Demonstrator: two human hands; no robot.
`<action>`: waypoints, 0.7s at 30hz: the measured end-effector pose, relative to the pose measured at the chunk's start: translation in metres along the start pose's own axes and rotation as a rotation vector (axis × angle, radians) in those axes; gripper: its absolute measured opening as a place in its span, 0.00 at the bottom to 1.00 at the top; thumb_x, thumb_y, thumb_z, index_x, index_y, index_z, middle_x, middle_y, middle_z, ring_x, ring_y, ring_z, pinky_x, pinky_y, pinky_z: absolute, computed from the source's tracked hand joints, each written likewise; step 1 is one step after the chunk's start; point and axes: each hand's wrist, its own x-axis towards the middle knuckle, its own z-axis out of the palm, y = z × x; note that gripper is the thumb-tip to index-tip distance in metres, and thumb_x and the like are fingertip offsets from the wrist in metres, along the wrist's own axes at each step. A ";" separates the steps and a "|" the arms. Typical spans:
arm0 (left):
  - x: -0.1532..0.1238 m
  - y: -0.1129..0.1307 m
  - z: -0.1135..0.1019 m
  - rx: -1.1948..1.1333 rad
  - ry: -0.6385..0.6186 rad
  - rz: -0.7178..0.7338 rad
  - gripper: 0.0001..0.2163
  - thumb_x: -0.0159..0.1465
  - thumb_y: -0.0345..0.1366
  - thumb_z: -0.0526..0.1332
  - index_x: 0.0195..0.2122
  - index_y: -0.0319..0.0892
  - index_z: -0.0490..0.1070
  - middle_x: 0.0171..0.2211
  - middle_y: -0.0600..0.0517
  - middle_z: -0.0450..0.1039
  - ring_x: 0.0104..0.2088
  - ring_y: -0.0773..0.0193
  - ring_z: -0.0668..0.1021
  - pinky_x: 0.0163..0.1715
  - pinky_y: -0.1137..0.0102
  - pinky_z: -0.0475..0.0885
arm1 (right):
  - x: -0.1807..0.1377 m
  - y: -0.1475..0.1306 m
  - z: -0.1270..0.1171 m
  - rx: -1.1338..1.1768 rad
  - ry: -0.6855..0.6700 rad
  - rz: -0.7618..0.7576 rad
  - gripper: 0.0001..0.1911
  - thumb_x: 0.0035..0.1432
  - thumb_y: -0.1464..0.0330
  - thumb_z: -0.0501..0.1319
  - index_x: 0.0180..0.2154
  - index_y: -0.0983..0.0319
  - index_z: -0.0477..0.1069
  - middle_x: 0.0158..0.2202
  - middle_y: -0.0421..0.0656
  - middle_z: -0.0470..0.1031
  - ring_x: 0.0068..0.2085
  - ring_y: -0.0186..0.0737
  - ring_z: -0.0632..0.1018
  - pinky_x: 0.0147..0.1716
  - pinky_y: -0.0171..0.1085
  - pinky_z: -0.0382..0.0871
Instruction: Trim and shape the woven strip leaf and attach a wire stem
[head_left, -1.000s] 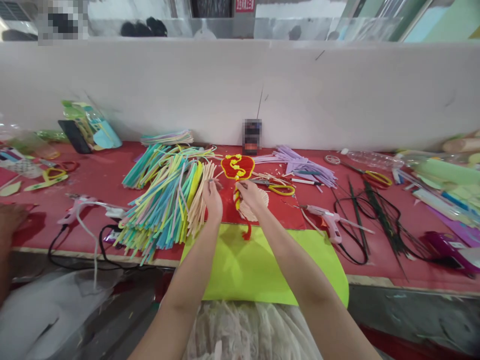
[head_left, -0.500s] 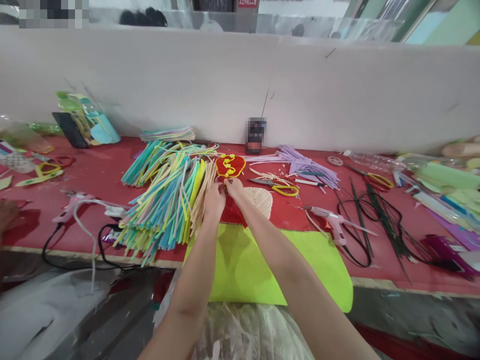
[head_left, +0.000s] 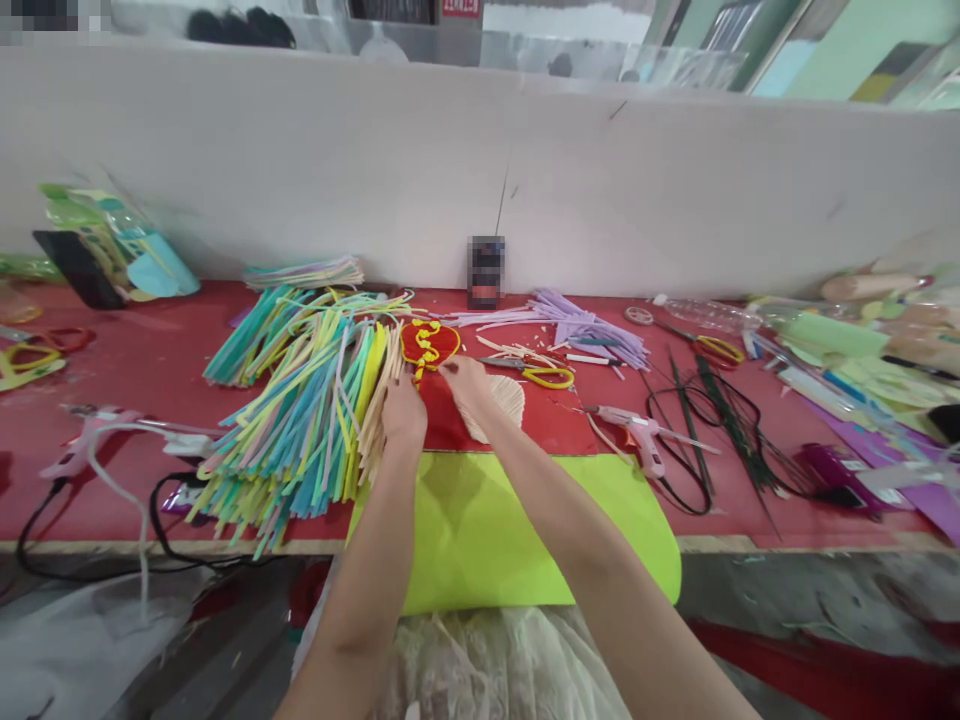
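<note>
A red rounded piece (head_left: 439, 345) with yellow edging and yellow knots down its middle lies ahead of both hands. My left hand (head_left: 405, 408) is closed at its lower left edge, beside the beige stems; its fingertips meet the lower end of the yellow trim. To the right, my right hand (head_left: 465, 382) has bent fingers pressed together near the piece's lower right edge. What the right fingertips hold, if anything, is too small to make out. Partly behind the right wrist lies a cream ribbed leaf shape (head_left: 508, 400), on a red sheet (head_left: 555, 420).
Bundled pastel pipe cleaners (head_left: 300, 410) fill the left, purple ones (head_left: 577, 320) the back. Yellow-handled scissors (head_left: 546, 376) lie right of the hands. A pink glue gun (head_left: 637, 435) with a cable rests farther right, another glue gun (head_left: 82, 440) far left. Lime-green sheet (head_left: 525, 540) overhangs the front edge.
My hands were close together at the red piece's lower edge; now a gap separates them, the right hand having drawn away to the right. The whole view has shifted, so things appear farther left.
</note>
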 end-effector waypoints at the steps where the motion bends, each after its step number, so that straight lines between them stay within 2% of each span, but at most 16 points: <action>1: -0.001 0.001 0.000 0.009 0.007 -0.008 0.12 0.62 0.31 0.50 0.42 0.41 0.70 0.44 0.36 0.71 0.45 0.48 0.75 0.43 0.58 0.66 | -0.001 0.006 -0.014 -0.075 0.048 -0.008 0.09 0.57 0.67 0.57 0.33 0.61 0.75 0.36 0.47 0.78 0.36 0.42 0.76 0.37 0.36 0.65; 3: -0.001 0.002 0.001 0.036 0.017 -0.010 0.11 0.61 0.32 0.52 0.42 0.41 0.70 0.43 0.36 0.72 0.44 0.48 0.75 0.42 0.58 0.66 | 0.002 0.024 -0.048 -0.232 0.130 0.045 0.10 0.58 0.66 0.56 0.35 0.60 0.76 0.35 0.47 0.78 0.35 0.43 0.76 0.35 0.37 0.66; 6: -0.001 0.002 0.000 0.118 -0.025 -0.002 0.11 0.60 0.35 0.54 0.43 0.40 0.69 0.42 0.36 0.73 0.43 0.46 0.76 0.41 0.57 0.67 | 0.013 0.063 -0.105 -0.478 0.236 0.216 0.12 0.58 0.67 0.54 0.39 0.60 0.75 0.37 0.49 0.77 0.37 0.44 0.77 0.34 0.38 0.67; 9: 0.001 0.002 -0.003 0.171 -0.076 -0.007 0.12 0.59 0.36 0.56 0.43 0.40 0.69 0.40 0.36 0.75 0.41 0.46 0.77 0.39 0.58 0.67 | 0.020 0.107 -0.159 -0.788 0.277 0.406 0.15 0.60 0.70 0.51 0.42 0.62 0.75 0.40 0.52 0.76 0.41 0.45 0.77 0.35 0.38 0.67; 12: 0.002 0.002 -0.005 0.190 -0.062 -0.028 0.12 0.58 0.34 0.57 0.42 0.39 0.68 0.38 0.35 0.75 0.40 0.46 0.77 0.38 0.59 0.68 | 0.012 0.146 -0.203 -0.867 0.293 0.553 0.17 0.57 0.78 0.51 0.45 0.74 0.73 0.41 0.65 0.73 0.44 0.52 0.76 0.36 0.42 0.66; 15: 0.001 0.004 -0.006 0.209 -0.062 -0.037 0.12 0.58 0.33 0.56 0.44 0.38 0.67 0.38 0.34 0.75 0.40 0.46 0.78 0.38 0.59 0.68 | -0.005 0.176 -0.232 -0.920 0.296 0.668 0.19 0.56 0.80 0.50 0.48 0.79 0.70 0.43 0.72 0.70 0.50 0.58 0.73 0.38 0.46 0.65; 19: -0.001 0.006 -0.006 0.256 -0.089 -0.057 0.12 0.60 0.33 0.54 0.45 0.37 0.65 0.39 0.35 0.75 0.41 0.47 0.78 0.38 0.61 0.68 | -0.022 0.208 -0.253 -0.956 0.252 0.784 0.19 0.55 0.80 0.52 0.47 0.79 0.71 0.41 0.73 0.70 0.50 0.58 0.72 0.39 0.46 0.66; 21: -0.002 0.008 -0.006 0.285 -0.094 -0.069 0.12 0.60 0.33 0.53 0.45 0.37 0.65 0.40 0.36 0.75 0.41 0.48 0.78 0.38 0.62 0.69 | -0.027 0.220 -0.258 -0.975 0.224 0.783 0.19 0.56 0.78 0.51 0.48 0.78 0.71 0.42 0.71 0.71 0.50 0.57 0.72 0.40 0.46 0.66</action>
